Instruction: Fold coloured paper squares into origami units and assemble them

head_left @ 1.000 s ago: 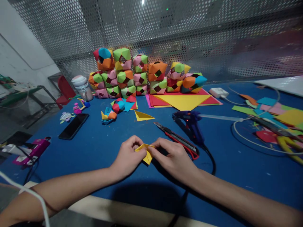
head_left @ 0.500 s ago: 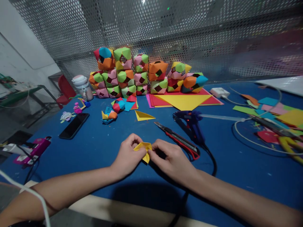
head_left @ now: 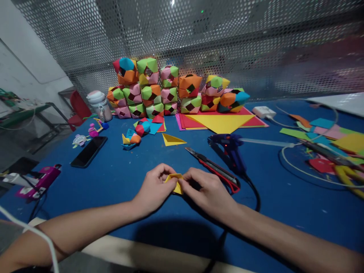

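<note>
A small folded piece of yellow paper (head_left: 178, 187) is pinched between my two hands above the front part of the blue table. My left hand (head_left: 156, 185) grips its left side, thumb in front and fingers partly hidden behind. On the other side, the thumb and fingers of my right hand (head_left: 209, 189) close on the right edge. Beyond them lies a second folded yellow paper piece (head_left: 172, 140). A red and black utility knife (head_left: 214, 170) rests just past my right hand, and a blue glue gun (head_left: 231, 149) with its glue stick is behind the knife.
Colourful folded-paper balls (head_left: 150, 94) are stacked along the mesh wall. Before them lie paper sheets (head_left: 222, 121). A phone (head_left: 89, 151) and purple power strip (head_left: 40, 182) are at left. Paper scraps (head_left: 327, 132) and yellow-handled scissors (head_left: 348, 176) lie right, amid a white cable (head_left: 301, 174).
The yellow paper between my hands has been pressed or folded into a more compact shape, its lower point no longer sticking down as far. My left hand has shifted slightly.
</note>
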`<state>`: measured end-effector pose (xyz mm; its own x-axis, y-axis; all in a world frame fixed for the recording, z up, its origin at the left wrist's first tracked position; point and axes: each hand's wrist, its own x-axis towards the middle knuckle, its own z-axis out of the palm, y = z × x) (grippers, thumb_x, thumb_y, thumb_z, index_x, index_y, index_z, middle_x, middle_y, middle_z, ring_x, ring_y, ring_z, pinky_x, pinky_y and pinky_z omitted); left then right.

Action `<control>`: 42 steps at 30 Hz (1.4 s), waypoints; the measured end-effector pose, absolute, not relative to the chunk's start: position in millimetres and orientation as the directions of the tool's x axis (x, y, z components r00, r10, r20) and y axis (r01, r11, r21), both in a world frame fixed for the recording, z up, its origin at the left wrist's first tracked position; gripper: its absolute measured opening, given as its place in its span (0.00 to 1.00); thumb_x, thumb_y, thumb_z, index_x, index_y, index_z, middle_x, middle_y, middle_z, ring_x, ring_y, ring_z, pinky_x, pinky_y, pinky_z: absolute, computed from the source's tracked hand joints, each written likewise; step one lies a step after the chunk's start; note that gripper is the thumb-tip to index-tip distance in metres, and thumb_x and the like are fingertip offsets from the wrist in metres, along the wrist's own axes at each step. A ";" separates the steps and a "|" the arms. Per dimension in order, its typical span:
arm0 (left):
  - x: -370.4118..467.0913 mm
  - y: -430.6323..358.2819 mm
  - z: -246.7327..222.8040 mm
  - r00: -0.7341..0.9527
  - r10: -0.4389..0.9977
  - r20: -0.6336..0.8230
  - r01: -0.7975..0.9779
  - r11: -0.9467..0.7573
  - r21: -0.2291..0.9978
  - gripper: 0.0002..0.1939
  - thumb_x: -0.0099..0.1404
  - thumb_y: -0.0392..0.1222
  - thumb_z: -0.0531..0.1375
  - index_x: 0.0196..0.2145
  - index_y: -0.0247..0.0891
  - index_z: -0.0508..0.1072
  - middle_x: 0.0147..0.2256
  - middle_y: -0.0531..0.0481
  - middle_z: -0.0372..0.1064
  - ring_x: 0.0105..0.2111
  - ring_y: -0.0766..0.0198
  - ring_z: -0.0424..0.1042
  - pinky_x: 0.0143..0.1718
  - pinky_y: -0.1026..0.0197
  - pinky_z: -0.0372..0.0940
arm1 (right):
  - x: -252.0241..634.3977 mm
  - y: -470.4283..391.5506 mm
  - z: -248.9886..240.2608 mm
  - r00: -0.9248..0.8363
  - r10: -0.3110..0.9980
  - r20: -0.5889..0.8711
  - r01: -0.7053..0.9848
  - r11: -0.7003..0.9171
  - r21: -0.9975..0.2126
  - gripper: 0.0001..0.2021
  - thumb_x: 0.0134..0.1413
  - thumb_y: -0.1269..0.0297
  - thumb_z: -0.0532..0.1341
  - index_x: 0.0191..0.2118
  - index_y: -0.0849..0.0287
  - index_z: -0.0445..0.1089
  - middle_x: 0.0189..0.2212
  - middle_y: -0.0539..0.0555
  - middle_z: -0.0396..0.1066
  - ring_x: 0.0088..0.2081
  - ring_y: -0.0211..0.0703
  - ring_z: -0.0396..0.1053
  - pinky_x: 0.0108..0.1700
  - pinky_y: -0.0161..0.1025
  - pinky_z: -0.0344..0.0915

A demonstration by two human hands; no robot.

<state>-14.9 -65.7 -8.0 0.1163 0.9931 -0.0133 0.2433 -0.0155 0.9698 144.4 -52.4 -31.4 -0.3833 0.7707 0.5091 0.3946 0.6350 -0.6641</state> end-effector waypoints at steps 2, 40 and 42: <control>-15.4 -65.9 -8.6 0.118 0.993 0.011 0.262 -0.041 0.964 0.02 0.56 0.35 0.57 0.29 0.35 0.66 0.25 0.56 0.62 0.26 0.71 0.60 0.28 0.68 0.57 | 144.8 -52.4 -30.8 -0.390 0.771 0.504 0.387 0.634 -0.669 0.07 0.57 0.69 0.55 0.28 0.60 0.66 0.23 0.51 0.68 0.26 0.37 0.64 0.30 0.35 0.60; -124.3 -0.7 25.8 0.176 0.900 0.399 0.964 -0.240 0.115 0.09 0.61 0.39 0.53 0.37 0.37 0.71 0.39 0.44 0.66 0.41 0.55 0.64 0.40 0.56 0.61 | 110.0 68.7 -2.6 -0.568 0.807 0.165 0.815 0.579 -0.025 0.11 0.51 0.70 0.55 0.38 0.63 0.74 0.45 0.65 0.70 0.43 0.53 0.70 0.42 0.44 0.64; -139.0 3.5 28.0 0.185 0.936 0.300 0.980 -0.197 0.010 0.07 0.59 0.38 0.56 0.34 0.36 0.72 0.38 0.42 0.65 0.40 0.53 0.64 0.37 0.55 0.61 | 108.8 70.4 -4.0 -0.573 0.805 0.153 0.812 0.583 -0.025 0.12 0.52 0.71 0.54 0.37 0.63 0.74 0.41 0.64 0.72 0.40 0.53 0.71 0.40 0.44 0.64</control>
